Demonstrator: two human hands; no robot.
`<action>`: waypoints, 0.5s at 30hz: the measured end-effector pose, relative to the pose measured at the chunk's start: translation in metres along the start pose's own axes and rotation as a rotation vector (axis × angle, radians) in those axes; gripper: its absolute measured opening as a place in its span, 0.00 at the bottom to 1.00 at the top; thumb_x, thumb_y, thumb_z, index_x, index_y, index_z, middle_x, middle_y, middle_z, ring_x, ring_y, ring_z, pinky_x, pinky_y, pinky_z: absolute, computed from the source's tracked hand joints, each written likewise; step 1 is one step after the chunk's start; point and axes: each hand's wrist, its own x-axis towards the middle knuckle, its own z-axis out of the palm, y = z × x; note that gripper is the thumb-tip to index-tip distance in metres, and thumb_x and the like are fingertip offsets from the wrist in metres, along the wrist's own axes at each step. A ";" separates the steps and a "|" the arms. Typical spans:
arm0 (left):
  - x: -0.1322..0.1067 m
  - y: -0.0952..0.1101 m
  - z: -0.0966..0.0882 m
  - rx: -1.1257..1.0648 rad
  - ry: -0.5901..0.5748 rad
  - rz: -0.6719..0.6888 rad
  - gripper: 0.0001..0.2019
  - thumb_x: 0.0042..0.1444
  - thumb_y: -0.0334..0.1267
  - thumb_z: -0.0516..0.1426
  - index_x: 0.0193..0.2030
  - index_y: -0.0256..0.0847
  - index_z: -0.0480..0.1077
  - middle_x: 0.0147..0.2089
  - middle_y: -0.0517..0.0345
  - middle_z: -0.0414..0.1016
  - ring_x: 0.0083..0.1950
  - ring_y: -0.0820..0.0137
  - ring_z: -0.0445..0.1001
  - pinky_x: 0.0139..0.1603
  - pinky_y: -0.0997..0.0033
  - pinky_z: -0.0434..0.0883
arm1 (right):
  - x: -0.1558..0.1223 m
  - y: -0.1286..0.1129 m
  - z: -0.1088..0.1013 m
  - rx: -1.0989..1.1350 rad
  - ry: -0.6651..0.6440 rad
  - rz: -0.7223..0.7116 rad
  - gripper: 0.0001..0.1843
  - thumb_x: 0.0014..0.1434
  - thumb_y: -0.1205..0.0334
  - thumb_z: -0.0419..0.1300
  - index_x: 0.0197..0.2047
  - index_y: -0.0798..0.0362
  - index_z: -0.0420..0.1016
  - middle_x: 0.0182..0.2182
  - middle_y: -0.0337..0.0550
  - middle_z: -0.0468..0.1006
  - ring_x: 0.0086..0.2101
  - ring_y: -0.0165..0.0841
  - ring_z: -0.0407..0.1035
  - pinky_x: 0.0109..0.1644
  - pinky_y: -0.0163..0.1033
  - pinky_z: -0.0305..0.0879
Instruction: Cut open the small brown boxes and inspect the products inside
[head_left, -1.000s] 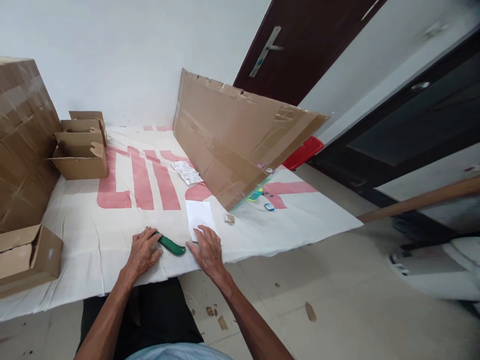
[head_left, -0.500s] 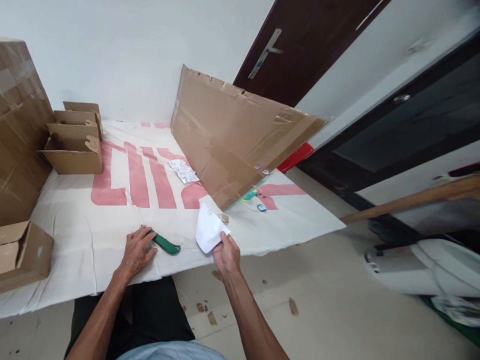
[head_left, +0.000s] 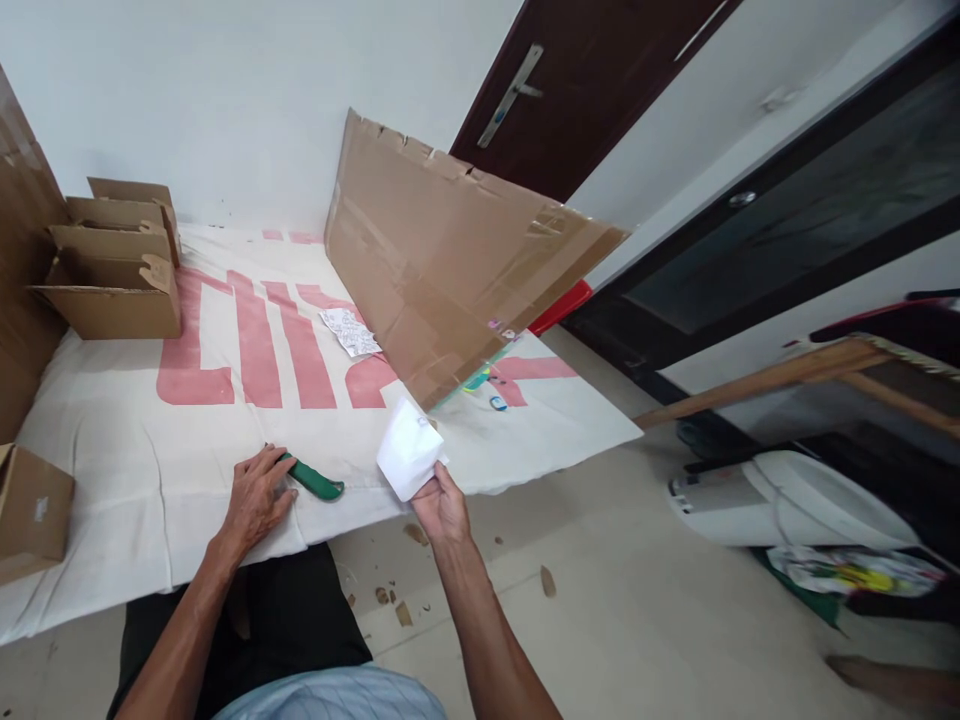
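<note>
On the cloth-covered table (head_left: 352, 440), my left hand (head_left: 257, 498) rests with its fingers curled over the front part of a green utility knife (head_left: 315, 480). The knife's handle end sticks out to the right; the fingers hide most of its front. My right hand (head_left: 442, 508) pinches a white sheet of paper (head_left: 409, 450) between thumb and fingers at its lower right corner. The paper is bent and held above the front edge of the table. Just behind it, a large cardboard panel (head_left: 465, 260) stands tilted on the table.
Open small cartons (head_left: 127, 312) stand back left, with a closed box (head_left: 36, 515) nearer. A printed paper piece (head_left: 349, 332) and a tape roll (head_left: 498, 403) lie near the panel. A red object (head_left: 561, 306) shows behind it. Right of the table stands a white bucket (head_left: 787, 500).
The view has swung a little to the right. My right hand has raised and turned the paper slightly, so more of its face shows. My left hand stays on the knife.
</note>
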 end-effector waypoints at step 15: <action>0.000 0.005 -0.003 0.005 -0.016 -0.024 0.24 0.59 0.33 0.60 0.64 0.45 0.74 0.69 0.47 0.74 0.74 0.50 0.67 0.68 0.46 0.65 | 0.001 -0.034 0.048 -0.993 -0.288 -0.676 0.11 0.64 0.51 0.64 0.40 0.50 0.82 0.51 0.52 0.84 0.56 0.44 0.74 0.65 0.52 0.68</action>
